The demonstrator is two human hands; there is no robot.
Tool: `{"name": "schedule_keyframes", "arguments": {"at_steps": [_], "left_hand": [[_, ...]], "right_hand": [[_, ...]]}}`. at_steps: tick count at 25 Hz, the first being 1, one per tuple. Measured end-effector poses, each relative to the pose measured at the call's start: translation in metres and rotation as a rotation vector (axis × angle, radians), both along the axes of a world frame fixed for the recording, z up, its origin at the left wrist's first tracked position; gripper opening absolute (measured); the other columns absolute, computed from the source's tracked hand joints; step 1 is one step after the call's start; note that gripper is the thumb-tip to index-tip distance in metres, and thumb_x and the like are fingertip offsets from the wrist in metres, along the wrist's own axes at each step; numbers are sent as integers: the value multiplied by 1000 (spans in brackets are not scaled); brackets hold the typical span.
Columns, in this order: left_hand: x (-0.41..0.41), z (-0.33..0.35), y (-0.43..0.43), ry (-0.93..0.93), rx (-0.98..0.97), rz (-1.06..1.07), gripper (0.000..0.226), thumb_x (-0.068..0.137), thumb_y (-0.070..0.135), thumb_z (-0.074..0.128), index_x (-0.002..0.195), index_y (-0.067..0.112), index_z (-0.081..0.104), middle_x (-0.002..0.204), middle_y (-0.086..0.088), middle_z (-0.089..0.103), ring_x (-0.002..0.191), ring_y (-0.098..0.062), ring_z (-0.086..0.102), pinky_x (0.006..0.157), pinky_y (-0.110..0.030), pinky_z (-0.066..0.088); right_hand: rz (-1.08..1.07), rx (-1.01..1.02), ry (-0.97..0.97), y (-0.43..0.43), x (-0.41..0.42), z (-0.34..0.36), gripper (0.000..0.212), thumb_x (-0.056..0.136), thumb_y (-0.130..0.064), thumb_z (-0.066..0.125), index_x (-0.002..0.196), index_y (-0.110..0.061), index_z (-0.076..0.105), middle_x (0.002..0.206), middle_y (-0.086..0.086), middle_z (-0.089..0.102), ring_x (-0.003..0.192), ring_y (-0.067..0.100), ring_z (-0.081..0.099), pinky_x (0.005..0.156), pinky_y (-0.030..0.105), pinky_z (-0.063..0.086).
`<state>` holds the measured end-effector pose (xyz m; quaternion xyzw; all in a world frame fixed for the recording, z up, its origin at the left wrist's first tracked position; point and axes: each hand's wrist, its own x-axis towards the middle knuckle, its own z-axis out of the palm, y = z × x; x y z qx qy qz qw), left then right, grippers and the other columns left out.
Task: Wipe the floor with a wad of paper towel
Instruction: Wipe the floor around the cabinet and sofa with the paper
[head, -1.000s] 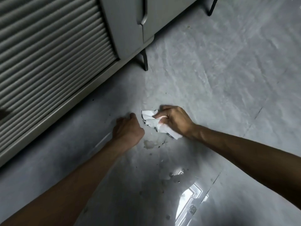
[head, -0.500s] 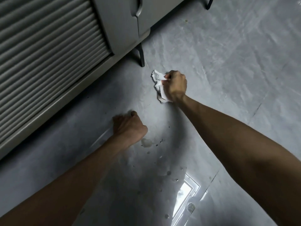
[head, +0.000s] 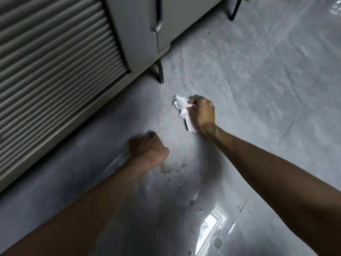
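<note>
A crumpled white paper towel wad [head: 182, 108] lies pressed on the grey floor [head: 258, 93]; my right hand [head: 202, 112] grips it, fingers curled round it, with the wad sticking out to the left of the fist. My left hand [head: 147, 149] is a closed fist resting knuckles-down on the floor, nearer to me and to the left, holding nothing. Just right of that fist sit a pale wet stain [head: 166, 168] and a few dark specks [head: 182, 165].
A grey cabinet with a slatted shutter [head: 55, 71] and a door with a handle [head: 158, 24] runs along the left; its black leg [head: 160, 72] stands just beyond the wad. A second dark leg [head: 235, 10] is at the top. A window's bright reflection [head: 212, 224] shows near me.
My right hand swept the wad away from me, from beside the left fist towards the cabinet leg, then came back slightly. The left fist stayed planted on the floor.
</note>
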<state>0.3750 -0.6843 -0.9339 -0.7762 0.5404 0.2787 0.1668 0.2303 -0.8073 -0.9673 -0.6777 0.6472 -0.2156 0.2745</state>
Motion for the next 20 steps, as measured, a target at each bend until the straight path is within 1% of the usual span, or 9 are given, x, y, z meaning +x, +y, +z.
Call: {"name": "schedule_keyframes", "arguments": {"at_steps": [3, 5, 6, 10, 11, 13, 16, 17, 20], "left_hand": [[-5, 1, -3, -8, -17, 21, 66, 73, 33, 45, 135, 9, 39, 137, -19, 50, 127, -40, 45, 108, -49, 31], [-4, 0, -4, -9, -22, 24, 66, 71, 33, 45, 133, 10, 41, 135, -18, 52, 126, -39, 47, 107, -47, 33], [-2, 1, -4, -1, -7, 25, 70, 68, 32, 44, 135, 9, 40, 135, -17, 52, 125, -39, 47, 107, -47, 33], [-2, 0, -5, 7, -27, 35, 76, 60, 29, 42, 134, 10, 39, 127, -14, 57, 119, -36, 52, 102, -44, 38], [-2, 0, -4, 10, -42, 30, 74, 62, 28, 44, 134, 11, 40, 126, -13, 57, 117, -35, 53, 101, -42, 39], [-2, -1, -2, 29, -52, 23, 73, 64, 28, 45, 135, 10, 39, 126, -13, 57, 117, -34, 53, 100, -43, 39], [1, 0, -2, 29, -54, 15, 76, 57, 31, 41, 130, 11, 42, 124, -13, 57, 115, -35, 53, 99, -44, 40], [0, 0, -3, 29, -65, 11, 74, 55, 30, 39, 126, 12, 44, 121, -13, 59, 113, -35, 54, 98, -44, 41], [-1, -2, 0, 15, -82, -15, 68, 58, 30, 41, 123, 10, 45, 117, -14, 60, 110, -36, 56, 97, -44, 42]], "right_hand": [[512, 4, -71, 85, -29, -5, 18, 74, -17, 54, 86, -24, 65, 105, -8, 69, 99, 11, 65, 82, 22, 48], [679, -17, -12, 70, -49, -10, 20, 78, -16, 58, 91, -28, 64, 112, -12, 66, 104, 8, 62, 83, 20, 46], [605, -53, 28, 46, -51, -13, 20, 80, -16, 61, 95, -29, 65, 115, -10, 66, 106, 11, 62, 85, 21, 46], [-183, 33, 98, -68, -31, -5, 19, 79, -16, 59, 94, -23, 69, 109, 4, 71, 102, 26, 64, 83, 27, 47], [-235, 57, 83, -76, -21, -7, 19, 78, -16, 58, 92, -22, 69, 107, 5, 72, 101, 27, 65, 82, 27, 47], [-88, 112, -3, -56, -3, -4, 19, 73, -19, 57, 87, -21, 71, 100, 6, 73, 95, 25, 67, 80, 28, 48], [392, 107, 22, -4, 6, -5, 14, 70, -18, 56, 76, -24, 67, 91, 2, 73, 86, 22, 68, 78, 31, 53], [410, 49, 61, -11, 6, -3, 15, 71, -15, 56, 78, -23, 67, 93, 2, 74, 87, 23, 68, 78, 31, 53], [43, -31, 74, -36, 3, 1, 17, 73, -13, 57, 83, -19, 69, 95, 4, 74, 89, 25, 67, 74, 28, 49]]}}
